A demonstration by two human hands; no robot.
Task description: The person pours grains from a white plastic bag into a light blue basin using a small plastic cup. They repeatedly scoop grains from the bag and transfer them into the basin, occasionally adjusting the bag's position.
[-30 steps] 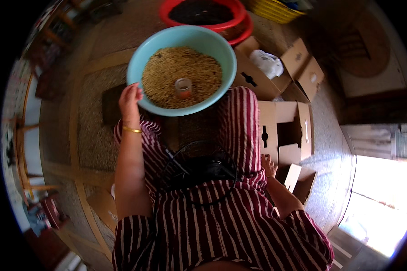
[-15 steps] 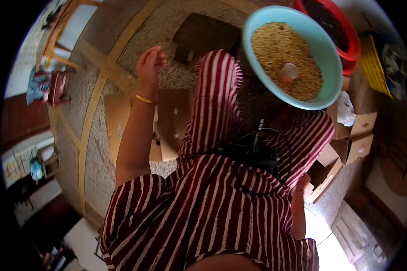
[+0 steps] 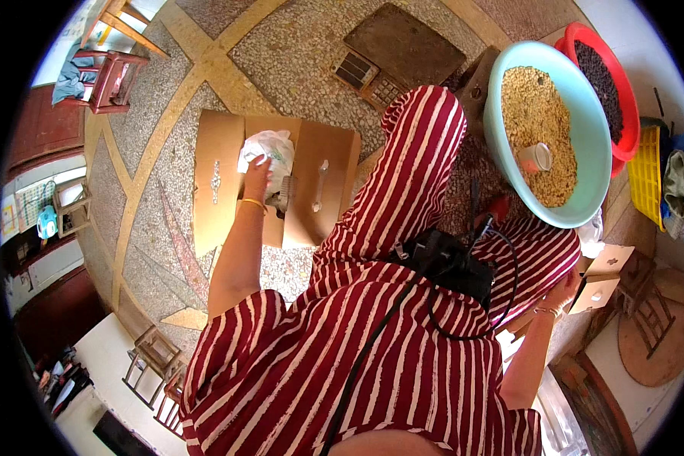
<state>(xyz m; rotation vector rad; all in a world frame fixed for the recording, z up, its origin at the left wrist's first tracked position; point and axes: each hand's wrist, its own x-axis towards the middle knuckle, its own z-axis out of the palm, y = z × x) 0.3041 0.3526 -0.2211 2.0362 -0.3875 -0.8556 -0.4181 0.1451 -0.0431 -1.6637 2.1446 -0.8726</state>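
My left hand [image 3: 257, 181], with a yellow bangle at the wrist, reaches into an open cardboard box [image 3: 328, 163] on the floor to my left. Its fingers are bent against a white, see-through plastic bag [image 3: 277, 150] inside and seem to pinch it. My right hand [image 3: 561, 290] is low beside my right knee, close to another cardboard box [image 3: 608, 262]; its fingers are partly hidden. Ahead on the right, a light blue basin [image 3: 594, 171] holds tan grain-like pieces [image 3: 538, 114]. A small clear cup [image 3: 536, 157] lies tilted in them.
Behind the blue basin stands a red basin [image 3: 628, 114] of dark pieces, beside a yellow plastic basket [image 3: 646, 178]. A flat weighing scale [image 3: 406, 45] with a keypad rests on the floor ahead. Black cabled gear [image 3: 448, 266] lies on my lap. Wooden chairs [image 3: 118, 82] stand at left.
My left hand has come down from above the floor into the left box, onto the plastic bag. My view has shifted left, showing the box's inside. The right hand stays by the right knee.
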